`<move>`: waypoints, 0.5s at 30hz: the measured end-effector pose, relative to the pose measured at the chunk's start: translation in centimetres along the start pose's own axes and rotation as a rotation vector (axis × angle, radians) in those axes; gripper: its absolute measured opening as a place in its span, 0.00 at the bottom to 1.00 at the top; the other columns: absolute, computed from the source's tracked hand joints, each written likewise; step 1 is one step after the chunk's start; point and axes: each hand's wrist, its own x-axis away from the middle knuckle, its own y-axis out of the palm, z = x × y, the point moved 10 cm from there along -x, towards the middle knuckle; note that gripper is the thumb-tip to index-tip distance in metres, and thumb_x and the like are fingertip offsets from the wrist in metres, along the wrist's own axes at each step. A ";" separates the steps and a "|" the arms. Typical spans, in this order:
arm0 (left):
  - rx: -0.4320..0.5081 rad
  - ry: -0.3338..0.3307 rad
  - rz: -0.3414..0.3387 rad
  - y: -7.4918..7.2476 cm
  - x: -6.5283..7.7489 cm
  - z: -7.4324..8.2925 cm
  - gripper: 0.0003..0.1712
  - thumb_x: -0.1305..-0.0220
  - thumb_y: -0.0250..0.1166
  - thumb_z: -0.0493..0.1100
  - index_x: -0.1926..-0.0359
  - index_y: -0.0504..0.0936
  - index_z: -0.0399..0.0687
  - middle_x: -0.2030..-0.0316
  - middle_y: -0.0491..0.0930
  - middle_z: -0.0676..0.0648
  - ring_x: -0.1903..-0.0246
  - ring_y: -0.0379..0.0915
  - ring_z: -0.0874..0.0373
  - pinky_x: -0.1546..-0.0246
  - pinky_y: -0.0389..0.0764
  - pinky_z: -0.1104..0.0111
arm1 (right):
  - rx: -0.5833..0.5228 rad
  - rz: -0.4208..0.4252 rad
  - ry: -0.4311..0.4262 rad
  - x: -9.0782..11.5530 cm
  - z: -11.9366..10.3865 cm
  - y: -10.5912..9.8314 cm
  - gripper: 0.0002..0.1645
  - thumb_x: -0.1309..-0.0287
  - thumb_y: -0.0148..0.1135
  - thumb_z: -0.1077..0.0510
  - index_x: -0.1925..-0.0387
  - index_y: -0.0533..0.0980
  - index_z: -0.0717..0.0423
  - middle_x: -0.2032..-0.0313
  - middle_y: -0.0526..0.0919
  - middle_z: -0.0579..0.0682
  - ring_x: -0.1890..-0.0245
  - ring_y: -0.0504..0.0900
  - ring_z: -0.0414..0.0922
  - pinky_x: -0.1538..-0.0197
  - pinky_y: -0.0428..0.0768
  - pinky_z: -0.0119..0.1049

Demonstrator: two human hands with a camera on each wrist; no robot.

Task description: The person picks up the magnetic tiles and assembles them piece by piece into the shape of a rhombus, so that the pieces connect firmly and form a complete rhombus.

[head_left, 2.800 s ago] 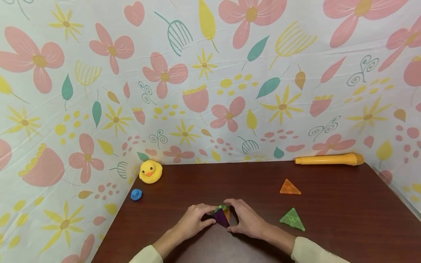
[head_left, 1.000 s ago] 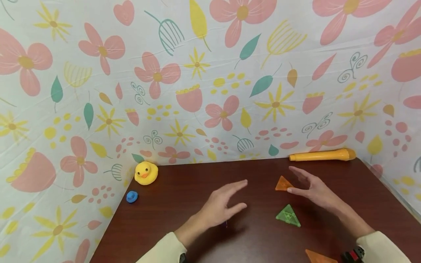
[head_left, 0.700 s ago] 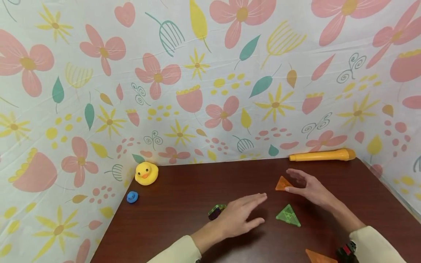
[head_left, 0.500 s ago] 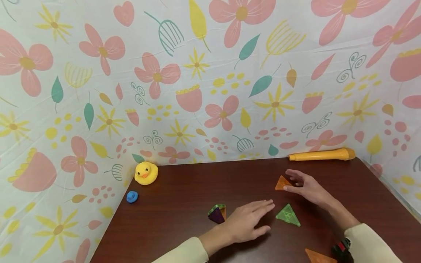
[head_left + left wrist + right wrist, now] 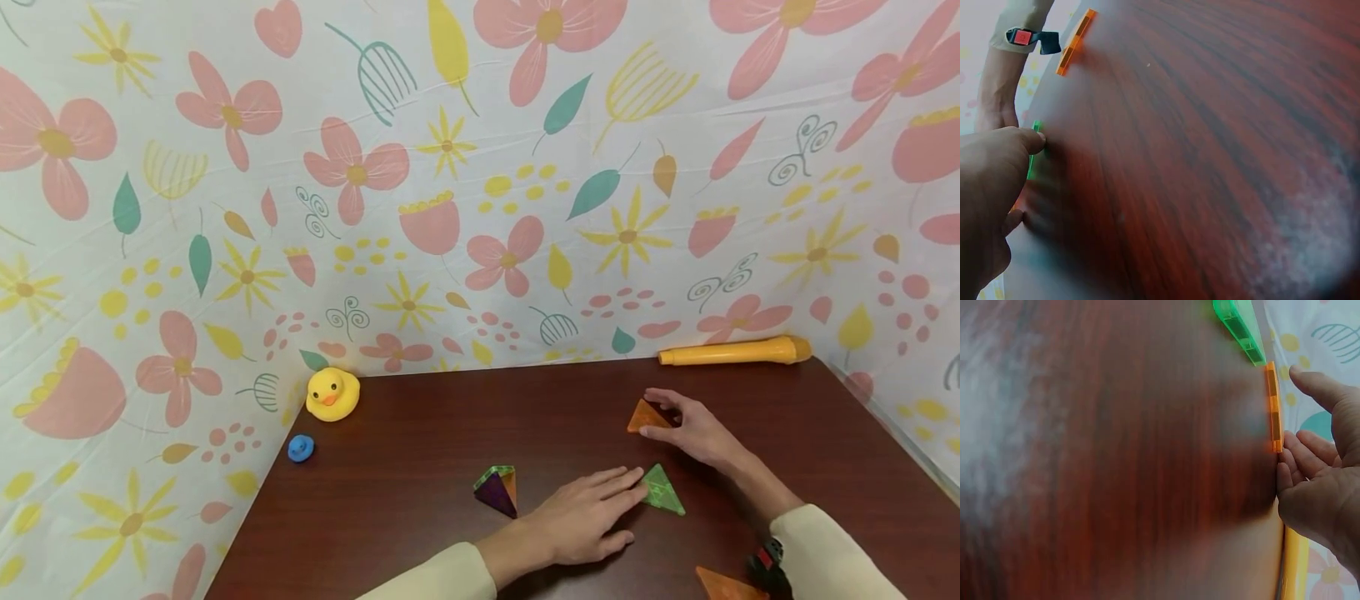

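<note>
In the head view my left hand [image 5: 581, 518] lies low over the table, its fairly straight fingertips at the left edge of a translucent green triangle tile [image 5: 663, 490]. My right hand [image 5: 697, 429] is beside a translucent orange triangle tile [image 5: 645, 417] further back. Its thumb and fingers are spread around that tile's right side; the right wrist view shows the orange tile [image 5: 1274, 407] flat on the table, thumb and fingers not closed on it. A small built piece [image 5: 497, 490] of purple, green and orange triangles stands left of my left hand.
Another orange triangle tile [image 5: 727, 583] lies near the front edge. A yellow toy microphone [image 5: 735, 352] lies along the back right edge. A yellow rubber duck [image 5: 333, 395] and a small blue duck [image 5: 301, 448] stand at the left. A floral cloth [image 5: 450, 208] hangs behind the table [image 5: 405, 525].
My hands have left the built piece, which stays on the table. The left hand has moved right and down to the green tile; the right hand has moved to the back orange tile.
</note>
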 end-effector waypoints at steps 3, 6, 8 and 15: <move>-0.045 0.021 0.001 -0.1 -0.2 0.4 0.38 0.17 0.52 0.60 0.14 0.54 0.58 0.15 0.45 0.52 0.19 0.47 0.59 0.23 0.51 0.72 | 0.011 -0.001 -0.012 -0.1 -0.3 0.2 0.43 0.33 0.74 0.56 0.27 0.66 0.74 0.34 0.74 0.73 0.40 0.74 0.67 0.41 0.75 0.65; -0.080 0.022 -0.011 0.0 -0.4 0.8 0.38 0.17 0.51 0.61 0.14 0.53 0.63 0.15 0.43 0.53 0.19 0.47 0.61 0.23 0.57 0.69 | 0.033 0.002 -0.017 -0.2 -0.5 0.3 0.42 0.32 0.74 0.58 0.27 0.66 0.74 0.34 0.74 0.74 0.39 0.74 0.69 0.40 0.75 0.68; -0.093 0.015 -0.017 0.0 -0.6 0.9 0.38 0.17 0.51 0.60 0.14 0.52 0.65 0.15 0.42 0.55 0.20 0.47 0.61 0.25 0.61 0.67 | 0.044 0.005 -0.016 -0.3 -0.6 0.4 0.41 0.33 0.74 0.58 0.28 0.67 0.74 0.34 0.74 0.74 0.39 0.74 0.70 0.40 0.75 0.69; -0.145 0.004 -0.009 -0.1 -0.8 1.5 0.33 0.16 0.51 0.60 0.16 0.59 0.69 0.17 0.49 0.58 0.21 0.50 0.64 0.29 0.67 0.67 | 0.057 0.024 -0.013 -0.4 -0.5 0.5 0.39 0.35 0.75 0.61 0.29 0.70 0.73 0.36 0.75 0.75 0.39 0.75 0.72 0.40 0.75 0.70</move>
